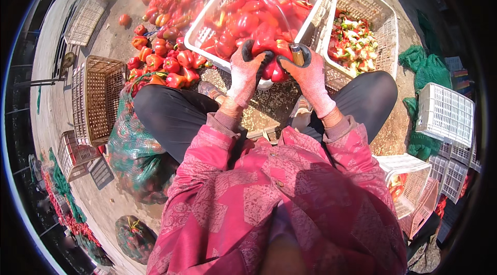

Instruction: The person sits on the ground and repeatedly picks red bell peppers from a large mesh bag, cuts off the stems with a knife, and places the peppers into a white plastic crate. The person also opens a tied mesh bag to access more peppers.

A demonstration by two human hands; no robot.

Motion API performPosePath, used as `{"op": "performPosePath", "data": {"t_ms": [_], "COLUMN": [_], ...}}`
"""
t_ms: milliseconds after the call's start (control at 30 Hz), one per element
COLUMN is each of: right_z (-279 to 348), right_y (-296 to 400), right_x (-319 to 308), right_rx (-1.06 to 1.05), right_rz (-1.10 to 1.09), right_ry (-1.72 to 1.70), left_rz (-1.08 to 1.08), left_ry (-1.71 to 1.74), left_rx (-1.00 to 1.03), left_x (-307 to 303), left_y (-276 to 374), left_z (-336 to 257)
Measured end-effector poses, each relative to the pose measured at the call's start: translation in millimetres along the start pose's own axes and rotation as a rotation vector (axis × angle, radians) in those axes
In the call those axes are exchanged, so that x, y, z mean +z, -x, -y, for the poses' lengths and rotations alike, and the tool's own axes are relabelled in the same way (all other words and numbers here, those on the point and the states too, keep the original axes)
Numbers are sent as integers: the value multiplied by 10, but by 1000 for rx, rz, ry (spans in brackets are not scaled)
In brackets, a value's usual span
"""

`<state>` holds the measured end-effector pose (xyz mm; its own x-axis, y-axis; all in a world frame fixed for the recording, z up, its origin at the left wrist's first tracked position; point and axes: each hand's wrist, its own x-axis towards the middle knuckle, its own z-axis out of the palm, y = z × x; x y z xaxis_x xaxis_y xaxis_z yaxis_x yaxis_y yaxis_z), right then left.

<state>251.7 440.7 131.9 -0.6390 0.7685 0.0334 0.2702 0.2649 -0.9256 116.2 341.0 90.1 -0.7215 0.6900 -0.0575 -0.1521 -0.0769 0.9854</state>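
Observation:
Both my hands wear pink-and-black work gloves and meet over the near edge of a white plastic crate [316,3] filled with red bell peppers, several cut open. My left hand [248,71] grips a red bell pepper [271,46] from the left. In my right hand [307,75] is a knife with a wooden handle [297,55]; its fingers also touch the pepper's right side. The blade's edge is hard to make out. To the right, a second white crate [392,38] holds cut pepper cores and stem pieces [353,44].
Loose red peppers [171,65] lie on the ground at left, beside a green mesh sack [136,150] of peppers. A brown plastic crate [83,100] stands further left. White crates [446,114] and green netting [431,71] are at right. My knees flank the work.

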Motion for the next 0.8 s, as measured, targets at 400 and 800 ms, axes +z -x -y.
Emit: {"op": "performPosePath", "data": {"t_ms": [400, 800], "right_z": [-38, 103], "right_y": [-33, 197], "right_x": [198, 551], "right_rx": [-44, -416], "right_rz": [70, 34], "right_ry": [124, 127], "left_rz": [138, -280], "left_ry": [125, 592], "left_rx": [-109, -341], "left_x": [-171, -167], "left_y": [174, 173], "left_z": [-30, 404]}}
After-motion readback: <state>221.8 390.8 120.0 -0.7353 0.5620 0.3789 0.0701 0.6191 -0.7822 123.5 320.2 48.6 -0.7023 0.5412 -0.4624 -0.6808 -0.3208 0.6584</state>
